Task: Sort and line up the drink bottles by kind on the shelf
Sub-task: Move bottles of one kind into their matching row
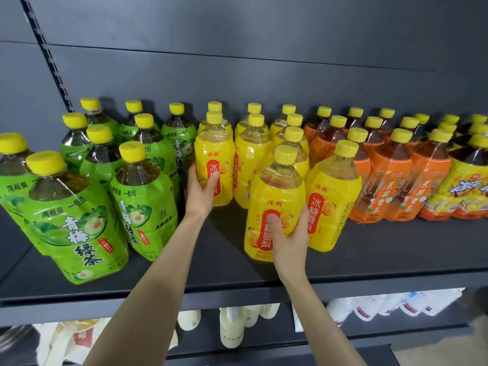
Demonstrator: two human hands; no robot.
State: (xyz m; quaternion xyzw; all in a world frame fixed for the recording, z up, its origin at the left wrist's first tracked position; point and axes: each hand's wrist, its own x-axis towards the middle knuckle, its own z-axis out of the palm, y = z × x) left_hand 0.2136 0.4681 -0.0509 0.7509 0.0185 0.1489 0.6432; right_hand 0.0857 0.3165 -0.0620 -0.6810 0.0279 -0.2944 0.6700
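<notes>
On the dark shelf (369,254), the left grip (200,192) grasps a rear pear-drink bottle (214,149) just beside the green tea bottles (76,215). The right grip (290,239) grasps the front pear-drink bottle (274,204).

Only two forearms and hands of the person showed. The left forearm (155,276) and the right forearm (319,315) were slender and bare along all their visible length, wrists included. The left hand (199,194) and the right hand (290,241) were bare as well, with long, slim fingers and smooth, narrow backs
</notes>
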